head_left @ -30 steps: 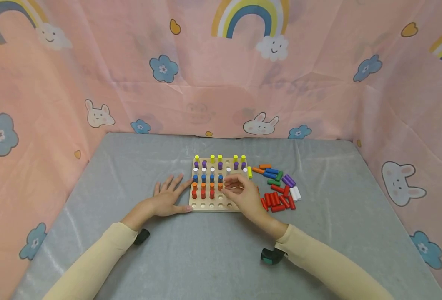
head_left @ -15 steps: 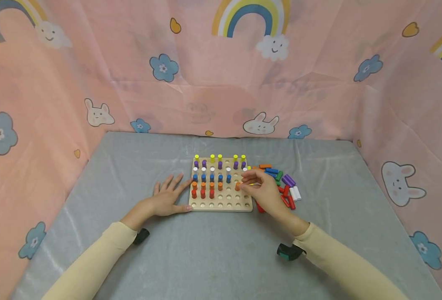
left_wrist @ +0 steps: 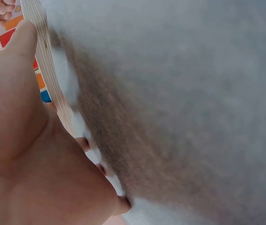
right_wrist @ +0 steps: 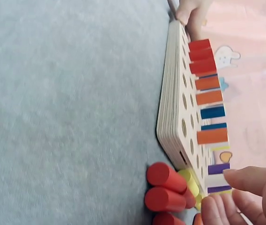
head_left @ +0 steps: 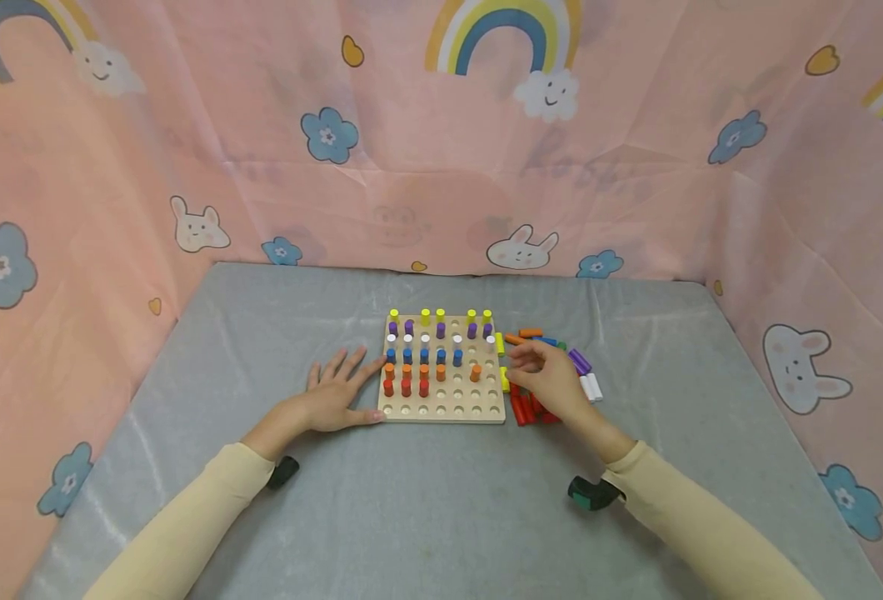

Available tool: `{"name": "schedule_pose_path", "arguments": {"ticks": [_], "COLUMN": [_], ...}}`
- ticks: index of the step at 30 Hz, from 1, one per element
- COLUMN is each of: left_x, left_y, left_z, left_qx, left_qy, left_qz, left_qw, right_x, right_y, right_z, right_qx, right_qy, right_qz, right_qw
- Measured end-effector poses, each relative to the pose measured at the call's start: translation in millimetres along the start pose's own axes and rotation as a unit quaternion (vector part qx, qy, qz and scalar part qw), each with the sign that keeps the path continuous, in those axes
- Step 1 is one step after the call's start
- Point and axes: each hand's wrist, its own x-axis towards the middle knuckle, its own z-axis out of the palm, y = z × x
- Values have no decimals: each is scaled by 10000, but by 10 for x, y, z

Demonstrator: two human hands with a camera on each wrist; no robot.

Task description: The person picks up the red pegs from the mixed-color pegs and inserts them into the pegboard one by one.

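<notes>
A wooden peg board (head_left: 441, 419) lies on the grey cloth, with upright pegs in rows of yellow, purple, white, blue, orange and red. Along its left side my left hand (head_left: 327, 402) lies flat, fingers spread; the thumb touches the front corner, and in the left wrist view this hand (left_wrist: 34, 136) borders the board's layered edge (left_wrist: 46, 51). One orange peg (head_left: 475, 373) stands apart to the right in its row. Just off the board's right side, my right hand (head_left: 552, 385) hovers over loose pegs. Nothing shows between its thumb and fingers in the right wrist view.
Loose red pegs (right_wrist: 163, 177) lie beside the board's near right corner. Farther out are white pegs (head_left: 591, 387), purple pegs (head_left: 580, 361) and orange pegs (head_left: 531, 332). Two yellow pegs (head_left: 500, 343) lie against the board's right edge. Printed pink cloth (head_left: 381, 192) walls the table.
My right hand has moved right, from over the board to the loose pegs. It has let go of the orange peg, which now stands in a hole. My left hand has stayed put.
</notes>
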Motion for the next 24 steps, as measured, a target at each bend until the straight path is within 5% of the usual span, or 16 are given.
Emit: {"name": "schedule_pose_path", "arguments": {"ticks": [24], "left_x": [-7], "left_y": [11], "left_z": [-9], "left_qx": [-4], "left_qy": [-24], "left_qz": [-14], "left_qw": [10000], "right_x": [157], "right_y": [44], "right_z": [-47], "right_qx": [-889], "right_qy": [-656], "right_qz": [569], "right_qw": [9923]}}
